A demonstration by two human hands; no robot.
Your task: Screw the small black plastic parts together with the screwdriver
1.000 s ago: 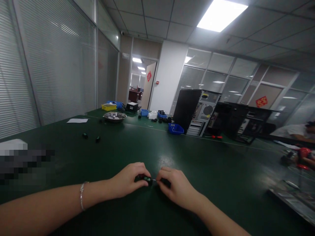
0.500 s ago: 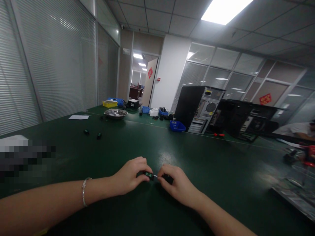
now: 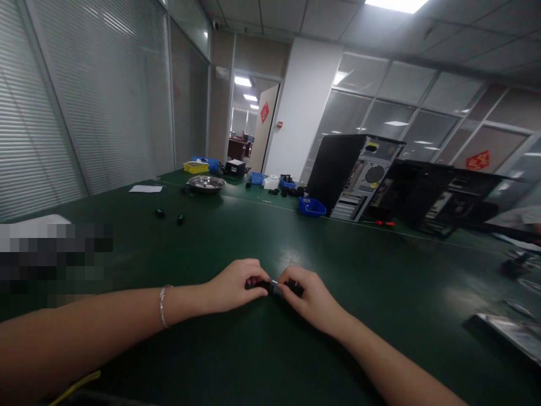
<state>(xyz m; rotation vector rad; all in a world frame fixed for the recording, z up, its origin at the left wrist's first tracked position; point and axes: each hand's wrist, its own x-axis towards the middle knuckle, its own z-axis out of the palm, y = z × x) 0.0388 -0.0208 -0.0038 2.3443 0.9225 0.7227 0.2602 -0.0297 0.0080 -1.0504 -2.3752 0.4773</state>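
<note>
Near the front middle of the green table, my left hand is closed, pinching a small black piece between thumb and fingers. My right hand is closed around a second small dark piece, mostly covered by its fingers. A short pale metal part shows in the narrow gap between the two hands. The exact kind of either piece is too small and dark to tell. Farther left on the table lie two similar small black pieces, one beside the other.
A shiny metal dish and a white sheet lie at the back left. At the back stand a blue bin and a black computer tower. A red-handled tool lies near it. At right is a metal frame.
The view has tilted and shifted slightly. My hands are closer together, and the gap between the two pieces has narrowed. Green markings seen before on the left piece no longer show.
</note>
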